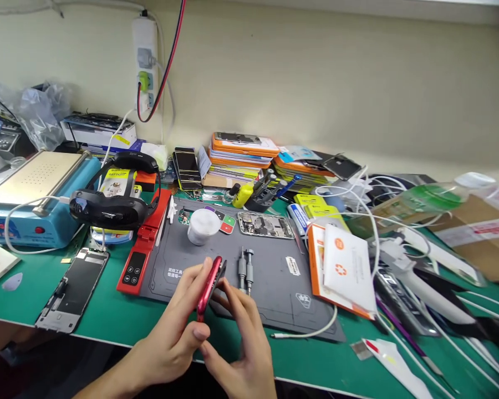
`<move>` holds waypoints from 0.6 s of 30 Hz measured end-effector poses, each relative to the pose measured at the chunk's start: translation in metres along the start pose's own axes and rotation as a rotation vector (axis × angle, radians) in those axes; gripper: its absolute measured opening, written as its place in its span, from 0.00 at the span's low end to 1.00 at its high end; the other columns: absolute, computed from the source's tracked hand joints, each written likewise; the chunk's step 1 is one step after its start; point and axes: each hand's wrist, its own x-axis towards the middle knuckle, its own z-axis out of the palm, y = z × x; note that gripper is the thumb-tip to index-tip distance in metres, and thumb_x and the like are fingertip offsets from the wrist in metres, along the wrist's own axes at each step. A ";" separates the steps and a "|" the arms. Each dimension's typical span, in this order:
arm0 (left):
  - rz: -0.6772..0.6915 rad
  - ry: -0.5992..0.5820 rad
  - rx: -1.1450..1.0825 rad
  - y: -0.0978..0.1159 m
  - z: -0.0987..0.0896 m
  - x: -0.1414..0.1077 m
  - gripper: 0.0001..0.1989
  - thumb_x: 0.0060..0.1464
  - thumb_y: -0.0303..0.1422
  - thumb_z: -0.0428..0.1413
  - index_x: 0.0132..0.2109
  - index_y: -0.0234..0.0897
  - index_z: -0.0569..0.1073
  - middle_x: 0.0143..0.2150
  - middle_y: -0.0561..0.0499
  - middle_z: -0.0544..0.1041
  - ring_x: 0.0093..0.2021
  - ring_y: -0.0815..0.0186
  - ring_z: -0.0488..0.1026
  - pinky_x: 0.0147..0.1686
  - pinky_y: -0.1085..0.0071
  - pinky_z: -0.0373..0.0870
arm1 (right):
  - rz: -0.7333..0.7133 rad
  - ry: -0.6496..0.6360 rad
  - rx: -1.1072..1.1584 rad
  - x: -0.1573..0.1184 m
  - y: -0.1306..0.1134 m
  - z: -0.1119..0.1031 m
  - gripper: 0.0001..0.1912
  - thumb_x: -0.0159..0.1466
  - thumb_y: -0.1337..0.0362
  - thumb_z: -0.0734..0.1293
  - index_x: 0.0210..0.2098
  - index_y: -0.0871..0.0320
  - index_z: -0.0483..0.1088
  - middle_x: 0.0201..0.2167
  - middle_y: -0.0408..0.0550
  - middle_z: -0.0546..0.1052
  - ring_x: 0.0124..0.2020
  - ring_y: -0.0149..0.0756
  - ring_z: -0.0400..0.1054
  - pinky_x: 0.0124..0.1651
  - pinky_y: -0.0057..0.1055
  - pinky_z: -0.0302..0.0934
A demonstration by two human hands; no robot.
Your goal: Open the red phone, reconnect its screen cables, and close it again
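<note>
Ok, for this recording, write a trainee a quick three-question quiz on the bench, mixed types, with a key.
1. How many screwdrivers lie side by side on the grey mat?
2. True or false: the left hand holds the red phone up off the mat.
3. Which stands on the grey mat? A) power strip B) white tub C) black headset

Key: 1. Two; 2. True; 3. B

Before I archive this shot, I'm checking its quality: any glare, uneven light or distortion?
Head view: glints on the black headset and a highlight along the red phone; head view: wall dimmer toward the right; head view: cardboard box looks stretched and soft near the right edge.
</note>
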 end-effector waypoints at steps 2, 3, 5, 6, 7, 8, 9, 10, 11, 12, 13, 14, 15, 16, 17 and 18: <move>0.005 0.009 -0.003 0.002 0.002 0.003 0.41 0.72 0.62 0.44 0.82 0.51 0.50 0.84 0.44 0.51 0.80 0.48 0.57 0.80 0.54 0.56 | 0.001 -0.015 -0.009 0.002 -0.004 -0.002 0.39 0.74 0.54 0.71 0.79 0.49 0.56 0.65 0.57 0.71 0.63 0.47 0.75 0.64 0.44 0.76; 0.005 0.012 -0.004 0.003 0.003 0.004 0.42 0.72 0.62 0.43 0.83 0.50 0.49 0.84 0.43 0.50 0.80 0.47 0.56 0.80 0.53 0.55 | -0.001 -0.017 -0.009 0.003 -0.007 -0.002 0.39 0.74 0.53 0.71 0.79 0.49 0.56 0.64 0.57 0.71 0.62 0.48 0.75 0.63 0.44 0.77; -0.001 0.008 -0.006 0.004 0.004 0.004 0.44 0.71 0.63 0.42 0.83 0.49 0.48 0.85 0.43 0.48 0.81 0.46 0.54 0.81 0.51 0.53 | -0.001 -0.022 -0.008 0.005 -0.010 -0.003 0.40 0.74 0.53 0.70 0.80 0.49 0.55 0.64 0.58 0.71 0.62 0.49 0.75 0.62 0.44 0.77; -0.007 0.002 -0.006 0.004 0.005 0.003 0.44 0.70 0.64 0.43 0.83 0.49 0.48 0.85 0.44 0.48 0.81 0.46 0.54 0.81 0.51 0.53 | -0.002 -0.025 -0.011 0.005 -0.012 -0.003 0.40 0.74 0.53 0.70 0.80 0.49 0.54 0.64 0.58 0.71 0.62 0.49 0.75 0.62 0.44 0.78; -0.014 -0.006 -0.004 0.004 0.005 0.003 0.44 0.70 0.64 0.44 0.83 0.49 0.48 0.85 0.44 0.48 0.81 0.46 0.54 0.81 0.51 0.54 | -0.004 -0.029 -0.015 0.006 -0.012 -0.003 0.40 0.74 0.53 0.70 0.80 0.49 0.54 0.64 0.58 0.71 0.63 0.49 0.74 0.61 0.43 0.78; -0.022 -0.013 -0.007 0.005 0.005 0.002 0.44 0.70 0.64 0.44 0.83 0.50 0.48 0.85 0.44 0.48 0.81 0.46 0.54 0.81 0.51 0.54 | -0.005 -0.032 -0.019 0.006 -0.013 -0.003 0.40 0.74 0.53 0.69 0.80 0.49 0.53 0.65 0.58 0.71 0.64 0.49 0.74 0.61 0.43 0.78; -0.033 -0.018 -0.014 0.005 0.005 0.001 0.44 0.70 0.63 0.44 0.83 0.50 0.48 0.85 0.45 0.49 0.82 0.47 0.53 0.81 0.51 0.54 | -0.005 -0.036 -0.024 0.006 -0.013 -0.003 0.40 0.74 0.53 0.69 0.81 0.49 0.53 0.65 0.58 0.71 0.64 0.49 0.73 0.61 0.42 0.78; -0.047 -0.017 -0.026 0.006 0.005 0.001 0.43 0.71 0.63 0.44 0.83 0.50 0.49 0.85 0.46 0.49 0.83 0.47 0.51 0.82 0.51 0.53 | -0.002 -0.037 -0.028 0.006 -0.012 -0.003 0.40 0.74 0.53 0.69 0.81 0.49 0.53 0.65 0.58 0.71 0.64 0.49 0.73 0.61 0.42 0.78; -0.061 -0.016 -0.040 0.006 0.004 0.001 0.42 0.72 0.62 0.44 0.83 0.50 0.49 0.85 0.47 0.50 0.83 0.48 0.49 0.82 0.50 0.50 | 0.001 -0.039 -0.032 0.006 -0.012 -0.003 0.40 0.74 0.54 0.69 0.80 0.49 0.53 0.65 0.58 0.71 0.64 0.49 0.73 0.61 0.43 0.78; -0.074 -0.013 -0.055 0.007 0.004 0.000 0.41 0.72 0.61 0.45 0.82 0.50 0.50 0.85 0.48 0.50 0.84 0.48 0.46 0.83 0.50 0.47 | 0.004 -0.039 -0.034 0.006 -0.012 -0.003 0.40 0.74 0.54 0.70 0.80 0.49 0.54 0.64 0.58 0.71 0.64 0.48 0.74 0.61 0.43 0.78; -0.085 -0.011 -0.067 0.008 0.004 0.000 0.41 0.72 0.61 0.45 0.82 0.50 0.51 0.85 0.49 0.50 0.85 0.49 0.43 0.84 0.49 0.45 | 0.009 -0.038 -0.035 0.005 -0.012 -0.003 0.40 0.74 0.55 0.70 0.80 0.49 0.54 0.64 0.58 0.71 0.63 0.48 0.74 0.62 0.43 0.78; -0.091 -0.009 -0.078 0.008 0.004 0.000 0.41 0.72 0.61 0.46 0.82 0.50 0.51 0.85 0.50 0.49 0.85 0.50 0.42 0.84 0.50 0.43 | 0.011 -0.038 -0.034 0.005 -0.012 -0.003 0.40 0.74 0.55 0.70 0.80 0.49 0.54 0.64 0.57 0.71 0.63 0.47 0.74 0.62 0.42 0.78; -0.095 -0.010 -0.088 0.008 0.003 0.000 0.41 0.72 0.61 0.46 0.82 0.51 0.51 0.86 0.50 0.47 0.85 0.50 0.43 0.84 0.50 0.44 | 0.013 -0.040 -0.031 0.005 -0.012 -0.003 0.40 0.74 0.56 0.70 0.80 0.49 0.54 0.64 0.57 0.71 0.63 0.47 0.74 0.62 0.42 0.78; -0.098 -0.013 -0.097 0.009 0.003 0.000 0.41 0.71 0.61 0.46 0.82 0.51 0.51 0.86 0.51 0.46 0.85 0.50 0.44 0.83 0.51 0.46 | 0.015 -0.042 -0.027 0.005 -0.012 -0.003 0.40 0.74 0.56 0.70 0.80 0.49 0.54 0.64 0.57 0.70 0.63 0.46 0.74 0.62 0.41 0.77; -0.100 -0.017 -0.105 0.009 0.003 0.000 0.41 0.71 0.61 0.47 0.82 0.51 0.51 0.86 0.51 0.45 0.85 0.50 0.46 0.83 0.52 0.48 | 0.018 -0.043 -0.023 0.005 -0.012 -0.003 0.40 0.74 0.56 0.70 0.80 0.50 0.54 0.64 0.57 0.70 0.63 0.46 0.74 0.62 0.40 0.77; -0.102 -0.019 -0.112 0.008 0.002 0.000 0.41 0.71 0.61 0.47 0.82 0.51 0.52 0.86 0.50 0.44 0.84 0.50 0.47 0.83 0.53 0.50 | 0.021 -0.043 -0.020 0.005 -0.013 -0.003 0.39 0.74 0.56 0.70 0.80 0.50 0.54 0.65 0.57 0.70 0.63 0.46 0.74 0.62 0.40 0.77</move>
